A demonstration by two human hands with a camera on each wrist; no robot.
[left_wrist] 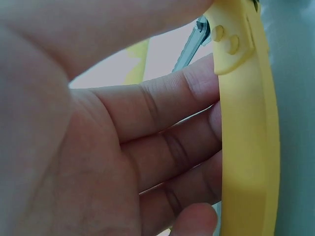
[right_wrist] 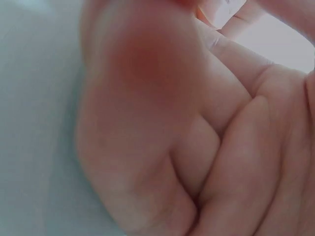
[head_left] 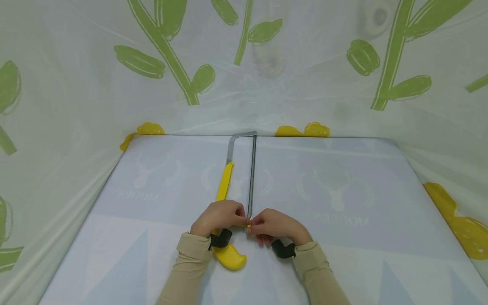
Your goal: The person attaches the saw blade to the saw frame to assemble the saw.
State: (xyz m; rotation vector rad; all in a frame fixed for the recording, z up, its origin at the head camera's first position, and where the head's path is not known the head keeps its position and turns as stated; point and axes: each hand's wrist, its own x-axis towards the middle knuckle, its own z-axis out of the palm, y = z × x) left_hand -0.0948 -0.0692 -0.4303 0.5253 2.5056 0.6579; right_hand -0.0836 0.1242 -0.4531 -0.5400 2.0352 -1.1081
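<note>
A hacksaw (head_left: 224, 182) lies on the table, its grey bowed end pointing away and its yellow handle (head_left: 230, 257) toward me. The long grey blade (head_left: 252, 178) runs down its right side. My left hand (head_left: 223, 214) reaches over the yellow frame and pinches the blade's near end between thumb and fingertip. In the left wrist view its other fingers sit against the yellow part (left_wrist: 248, 147). From the right, my right hand (head_left: 276, 224) meets it there, thumb and forefinger pinching a small yellow piece at that end. The right wrist view shows its other fingers (right_wrist: 142, 147) folded in.
A pale patterned cloth covers the table (head_left: 343, 169). Behind it and along both sides hangs a translucent curtain (head_left: 305, 97) with green leaves. The saw's far end reaches the table's back edge. Dark bands (head_left: 283, 249) sit at both wrists.
</note>
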